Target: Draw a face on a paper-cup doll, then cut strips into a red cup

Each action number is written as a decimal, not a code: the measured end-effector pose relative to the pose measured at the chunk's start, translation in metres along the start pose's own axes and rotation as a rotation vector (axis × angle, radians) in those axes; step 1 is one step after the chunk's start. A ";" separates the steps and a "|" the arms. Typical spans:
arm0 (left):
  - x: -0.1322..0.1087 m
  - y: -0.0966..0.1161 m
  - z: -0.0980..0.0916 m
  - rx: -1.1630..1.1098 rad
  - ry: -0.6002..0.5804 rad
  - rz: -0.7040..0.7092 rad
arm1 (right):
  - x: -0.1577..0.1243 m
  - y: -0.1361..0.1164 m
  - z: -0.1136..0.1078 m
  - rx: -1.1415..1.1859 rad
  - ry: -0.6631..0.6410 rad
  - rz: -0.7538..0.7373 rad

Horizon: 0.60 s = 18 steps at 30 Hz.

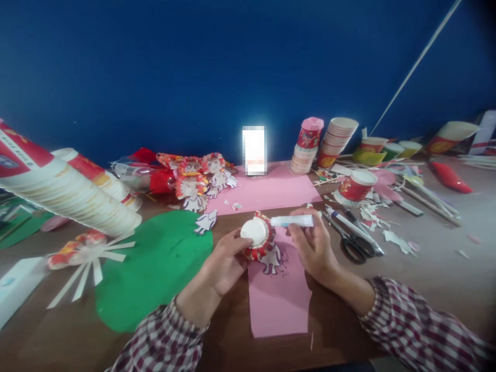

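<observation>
My left hand (223, 264) grips a paper-cup lion craft (253, 233) by its edge, with the round white cup bottom facing up. Red and yellow curled strips ring that disc, and a white paper cut-out body (271, 261) hangs below it. In my right hand (314, 248) is a white glue stick (292, 221), held sideways between thumb and fingers. Its tip meets the craft's right rim; whether it touches I cannot tell. Under both lies a pink paper sheet (279, 310) with dark marks on it.
Scissors (354, 245) and pens lie right of my right hand, near paper scraps (395, 240). Green paper (155, 279) spreads at left, beside a cut cup with strips (93, 250) and stacked cups (77, 191). Finished lions (194, 181) and more cup stacks (337, 139) stand behind.
</observation>
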State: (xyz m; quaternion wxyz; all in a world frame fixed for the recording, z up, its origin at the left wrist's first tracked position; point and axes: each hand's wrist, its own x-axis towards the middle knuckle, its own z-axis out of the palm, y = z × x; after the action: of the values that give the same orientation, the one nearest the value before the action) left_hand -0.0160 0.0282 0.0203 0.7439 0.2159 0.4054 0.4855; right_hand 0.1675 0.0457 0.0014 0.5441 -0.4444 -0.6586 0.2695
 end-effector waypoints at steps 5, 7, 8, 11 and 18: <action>0.000 -0.009 -0.001 0.190 0.004 0.086 | 0.001 -0.010 -0.004 -0.154 -0.083 -0.226; 0.000 -0.014 -0.001 0.277 0.011 0.133 | 0.002 -0.011 -0.005 -0.187 -0.110 -0.288; 0.001 -0.016 -0.001 0.314 0.009 0.164 | 0.002 -0.011 -0.005 -0.195 -0.120 -0.308; 0.002 -0.021 -0.002 0.405 -0.012 0.250 | 0.002 -0.010 -0.005 -0.201 -0.112 -0.338; 0.002 -0.022 0.000 0.545 -0.054 0.322 | 0.001 -0.009 -0.004 -0.222 -0.131 -0.301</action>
State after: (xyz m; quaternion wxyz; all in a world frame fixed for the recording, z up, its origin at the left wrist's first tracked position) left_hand -0.0038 0.0198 0.0035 0.5827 0.4817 0.4611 0.4646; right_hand 0.1684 0.0415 0.0105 0.4821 -0.3797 -0.7772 0.1390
